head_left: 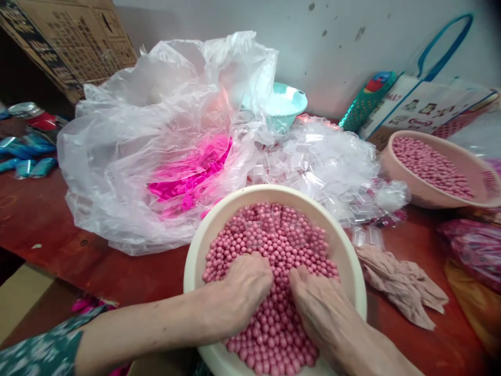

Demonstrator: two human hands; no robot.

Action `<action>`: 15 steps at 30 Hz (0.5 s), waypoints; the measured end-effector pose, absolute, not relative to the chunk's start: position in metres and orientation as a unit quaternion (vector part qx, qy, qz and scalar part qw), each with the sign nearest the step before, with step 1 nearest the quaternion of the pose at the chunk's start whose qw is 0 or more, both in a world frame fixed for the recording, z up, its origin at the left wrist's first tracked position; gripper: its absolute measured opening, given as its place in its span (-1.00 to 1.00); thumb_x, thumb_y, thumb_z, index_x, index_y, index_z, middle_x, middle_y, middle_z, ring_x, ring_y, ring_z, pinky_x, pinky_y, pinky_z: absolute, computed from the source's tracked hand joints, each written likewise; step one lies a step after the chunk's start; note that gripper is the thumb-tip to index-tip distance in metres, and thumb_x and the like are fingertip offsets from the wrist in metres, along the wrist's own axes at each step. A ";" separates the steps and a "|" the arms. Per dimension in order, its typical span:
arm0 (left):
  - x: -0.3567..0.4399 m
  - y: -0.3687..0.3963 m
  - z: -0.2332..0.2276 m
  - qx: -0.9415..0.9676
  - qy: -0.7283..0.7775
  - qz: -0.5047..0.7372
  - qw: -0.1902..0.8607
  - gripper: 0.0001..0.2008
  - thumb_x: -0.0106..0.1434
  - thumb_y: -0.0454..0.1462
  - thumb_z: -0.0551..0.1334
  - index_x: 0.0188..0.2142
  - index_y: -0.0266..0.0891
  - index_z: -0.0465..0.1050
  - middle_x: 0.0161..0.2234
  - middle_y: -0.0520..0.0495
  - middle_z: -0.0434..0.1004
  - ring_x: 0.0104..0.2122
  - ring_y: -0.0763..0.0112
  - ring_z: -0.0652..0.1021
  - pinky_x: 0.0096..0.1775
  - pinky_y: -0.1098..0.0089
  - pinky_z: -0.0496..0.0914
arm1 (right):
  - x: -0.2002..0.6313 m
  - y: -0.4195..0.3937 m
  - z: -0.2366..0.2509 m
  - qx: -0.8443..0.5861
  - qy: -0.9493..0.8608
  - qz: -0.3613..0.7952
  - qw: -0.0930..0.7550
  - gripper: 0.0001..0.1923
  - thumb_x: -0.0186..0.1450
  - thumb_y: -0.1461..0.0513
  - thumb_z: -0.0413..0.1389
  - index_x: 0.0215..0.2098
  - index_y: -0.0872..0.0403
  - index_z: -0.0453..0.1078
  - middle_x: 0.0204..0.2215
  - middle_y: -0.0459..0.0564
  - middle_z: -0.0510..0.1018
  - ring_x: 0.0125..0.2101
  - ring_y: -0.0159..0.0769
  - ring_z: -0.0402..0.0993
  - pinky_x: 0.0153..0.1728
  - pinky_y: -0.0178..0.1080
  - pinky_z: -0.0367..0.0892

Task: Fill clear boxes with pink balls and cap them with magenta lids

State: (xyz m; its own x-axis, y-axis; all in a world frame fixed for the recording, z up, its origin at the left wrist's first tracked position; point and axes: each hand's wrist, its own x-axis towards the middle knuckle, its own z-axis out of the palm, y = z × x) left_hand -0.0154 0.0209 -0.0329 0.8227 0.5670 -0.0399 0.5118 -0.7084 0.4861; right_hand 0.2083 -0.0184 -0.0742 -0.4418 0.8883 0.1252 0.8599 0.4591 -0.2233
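A cream round bowl (195, 250) at the table's near edge is full of small pink balls (274, 235). My left hand (240, 292) lies knuckles-up in the balls at the middle of the bowl, fingers curled down into them. My right hand (319, 308) rests beside it on the right, fingertips also buried among the balls. The two hands almost touch. What the fingers hold under the balls is hidden.
A big clear plastic bag (129, 156) with bright pink pieces (191, 172) sits behind the bowl, next to a heap of small clear bags (324, 162). A second pink-ball bowl (430, 167) stands at right; a beige cloth (403, 287) lies nearby. Teal bowl (287, 104) at back.
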 end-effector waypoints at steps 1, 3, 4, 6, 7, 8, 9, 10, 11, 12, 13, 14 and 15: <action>-0.007 0.023 -0.032 0.924 0.282 0.056 0.252 -0.66 0.25 -0.51 -0.16 -0.05 -0.34 0.21 -0.12 -0.21 0.38 -0.10 0.27 0.35 0.01 0.23 0.24 | 0.207 -0.020 -0.079 -0.516 -0.848 0.045 0.116 -0.71 0.18 0.38 -0.12 -0.21 0.07 0.34 -0.50 0.01 0.46 -0.55 -0.25 0.35 -0.52 -0.24 0.27; 0.007 0.030 -0.032 0.917 0.274 0.082 0.277 -0.70 0.27 -0.49 -0.17 -0.12 -0.37 0.24 -0.17 -0.22 0.36 -0.15 0.29 0.33 -0.02 0.26 0.25 | 0.205 -0.022 -0.084 -0.511 -0.849 0.034 0.128 -0.66 0.17 0.39 -0.14 -0.15 0.08 0.32 -0.46 0.04 0.48 -0.50 -0.22 0.38 -0.49 -0.23 0.30; 0.011 0.034 -0.031 0.910 0.275 0.099 0.294 -0.72 0.28 -0.48 -0.17 -0.16 -0.38 0.24 -0.20 -0.21 0.35 -0.18 0.31 0.32 -0.05 0.28 0.26 | 0.204 -0.021 -0.083 -0.511 -0.848 0.044 0.132 -0.65 0.18 0.39 -0.14 -0.13 0.09 0.32 -0.44 0.04 0.48 -0.48 -0.22 0.39 -0.48 -0.22 0.31; 0.015 0.041 -0.030 0.888 0.292 0.112 0.337 -0.74 0.29 -0.45 -0.17 -0.21 -0.36 0.25 -0.27 -0.16 0.31 -0.25 0.33 0.30 -0.12 0.30 0.28 | 0.203 -0.017 -0.074 -0.521 -0.838 0.091 0.137 -0.70 0.19 0.38 -0.14 -0.18 0.08 0.32 -0.45 0.02 0.48 -0.49 -0.24 0.40 -0.49 -0.23 0.32; 0.014 0.044 -0.029 0.870 0.313 0.110 0.365 -0.77 0.29 -0.43 -0.14 -0.23 -0.34 0.25 -0.29 -0.12 0.30 -0.28 0.35 0.29 -0.15 0.31 0.28 | 0.202 -0.014 -0.068 -0.533 -0.826 0.125 0.134 -0.75 0.21 0.37 -0.14 -0.24 0.07 0.31 -0.47 0.00 0.47 -0.51 -0.27 0.39 -0.50 -0.24 0.31; 0.013 0.047 -0.027 0.846 0.341 0.109 0.394 -0.81 0.28 -0.41 -0.10 -0.26 -0.31 0.25 -0.31 -0.08 0.29 -0.30 0.36 0.28 -0.19 0.32 0.27 | 0.202 -0.011 -0.061 -0.548 -0.810 0.163 0.129 -0.80 0.23 0.36 -0.13 -0.32 0.06 0.30 -0.49 -0.02 0.46 -0.53 -0.29 0.38 -0.51 -0.26 0.30; 0.012 0.050 -0.026 0.820 0.371 0.107 0.422 -0.86 0.27 -0.39 -0.06 -0.30 -0.28 0.25 -0.33 -0.05 0.28 -0.32 0.36 0.28 -0.22 0.32 0.26 | 0.202 -0.007 -0.054 -0.559 -0.794 0.202 0.125 -0.83 0.25 0.35 -0.12 -0.39 0.06 0.27 -0.51 -0.04 0.45 -0.54 -0.32 0.38 -0.51 -0.27 0.29; 0.011 0.052 -0.024 0.794 0.398 0.110 0.445 -0.91 0.25 -0.37 0.00 -0.32 -0.26 0.25 -0.33 -0.03 0.29 -0.32 0.36 0.29 -0.24 0.33 0.25 | 0.202 -0.005 -0.048 -0.566 -0.779 0.237 0.125 -0.84 0.26 0.34 -0.12 -0.43 0.06 0.24 -0.52 -0.05 0.44 -0.54 -0.33 0.38 -0.52 -0.28 0.28; 0.010 0.055 -0.023 0.773 0.418 0.113 0.463 -0.95 0.22 -0.35 0.04 -0.34 -0.24 0.25 -0.33 -0.01 0.30 -0.31 0.36 0.31 -0.25 0.34 0.25 | 0.202 -0.002 -0.042 -0.569 -0.767 0.266 0.130 -0.84 0.28 0.33 -0.11 -0.45 0.06 0.21 -0.52 -0.06 0.43 -0.52 -0.34 0.38 -0.51 -0.30 0.27; 0.010 0.056 -0.022 0.761 0.429 0.118 0.472 -0.98 0.20 -0.34 0.07 -0.36 -0.23 0.25 -0.33 0.01 0.32 -0.30 0.36 0.33 -0.26 0.35 0.26 | 0.203 0.000 -0.038 -0.568 -0.759 0.285 0.141 -0.84 0.28 0.33 -0.10 -0.45 0.07 0.21 -0.51 -0.06 0.43 -0.51 -0.35 0.38 -0.50 -0.30 0.26; 0.010 0.058 -0.021 0.753 0.433 0.122 0.480 -0.98 0.18 -0.34 0.09 -0.35 -0.23 0.26 -0.32 0.02 0.34 -0.28 0.36 0.36 -0.26 0.36 0.26 | 0.203 0.001 -0.036 -0.563 -0.756 0.295 0.156 -0.86 0.28 0.33 -0.09 -0.44 0.07 0.21 -0.50 -0.07 0.43 -0.49 -0.35 0.38 -0.49 -0.31 0.25; 0.011 0.059 -0.020 0.742 0.432 0.126 0.497 -0.95 0.16 -0.35 0.09 -0.34 -0.23 0.27 -0.31 0.02 0.36 -0.27 0.36 0.38 -0.25 0.37 0.27 | 0.204 0.002 -0.034 -0.558 -0.755 0.296 0.175 -0.87 0.28 0.33 -0.08 -0.42 0.07 0.21 -0.50 -0.08 0.42 -0.49 -0.36 0.37 -0.49 -0.32 0.24; 0.012 0.060 -0.019 0.721 0.431 0.135 0.526 -0.93 0.15 -0.37 0.09 -0.33 -0.23 0.28 -0.29 0.02 0.38 -0.25 0.36 0.40 -0.23 0.38 0.28 | 0.205 0.002 -0.033 -0.555 -0.755 0.292 0.193 -0.88 0.28 0.34 -0.08 -0.41 0.07 0.21 -0.50 -0.09 0.42 -0.49 -0.37 0.36 -0.50 -0.33 0.23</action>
State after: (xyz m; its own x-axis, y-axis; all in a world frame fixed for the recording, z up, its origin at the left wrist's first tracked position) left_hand 0.0118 0.0597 -0.0187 0.5921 0.7631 -0.2591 0.4791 -0.0748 0.8746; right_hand 0.2049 0.0019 -0.0334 -0.3105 0.9500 -0.0330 0.7246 0.2141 -0.6551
